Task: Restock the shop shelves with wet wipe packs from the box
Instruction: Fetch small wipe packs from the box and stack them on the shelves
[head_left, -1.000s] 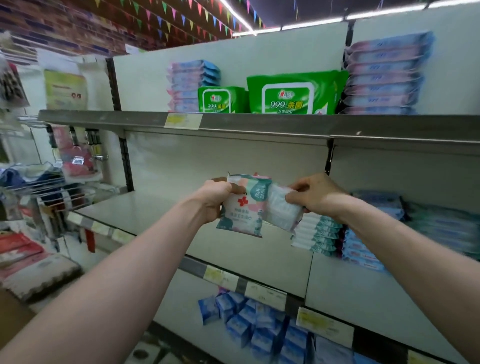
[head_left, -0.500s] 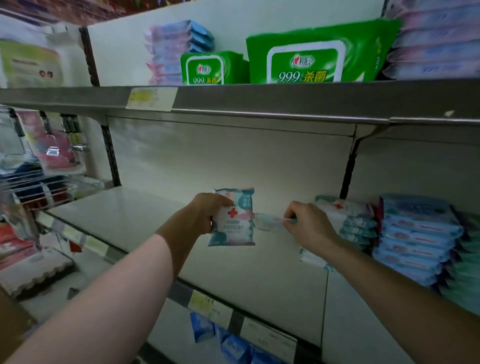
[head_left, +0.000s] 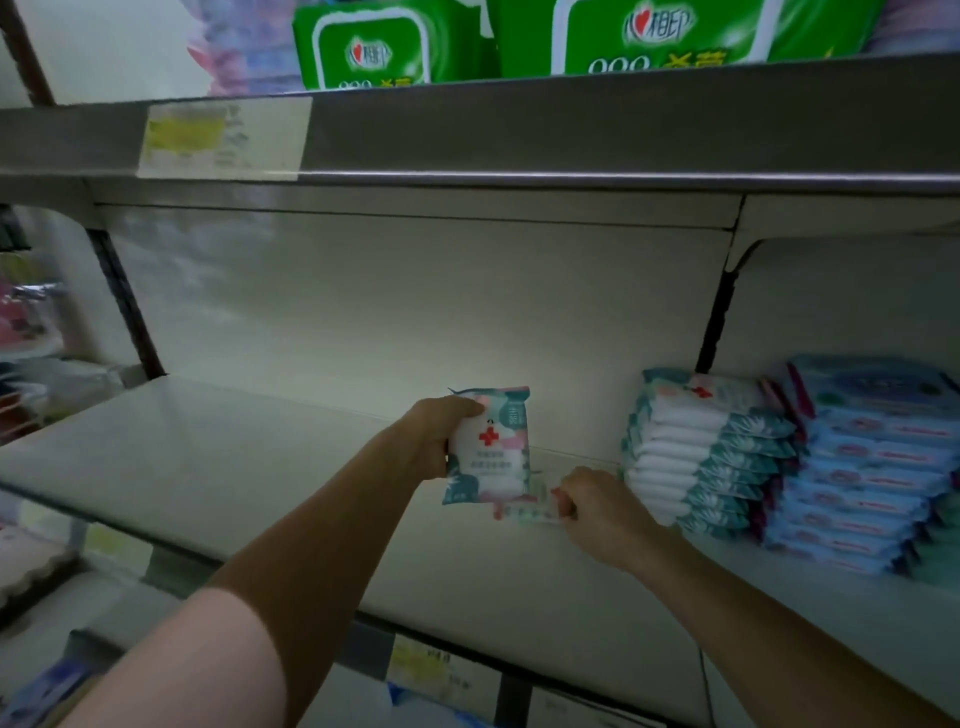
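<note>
- Left hand (head_left: 434, 441): fingers curled round a wipe pack (head_left: 491, 447), held upright above the middle shelf (head_left: 208, 457).
- Right hand (head_left: 605, 512): pinching the edge of a second pack (head_left: 524, 512), low at the shelf surface, just left of the matching stack (head_left: 696, 452).
- Handling advice: slide the flat pack square against the stack's side, edges aligned, then lay the upright one on top.
- Unclear: whether the second pack touches the shelf; its print is blurred.
- Box: out of view.
- Green packs (head_left: 389, 47), upper shelf: cut off at top.

Yellow price label (head_left: 223, 137) on upper shelf (head_left: 571, 130) front edge, left; black upright (head_left: 124, 312) below it; blurred pink goods (head_left: 26, 322) far left.
</note>
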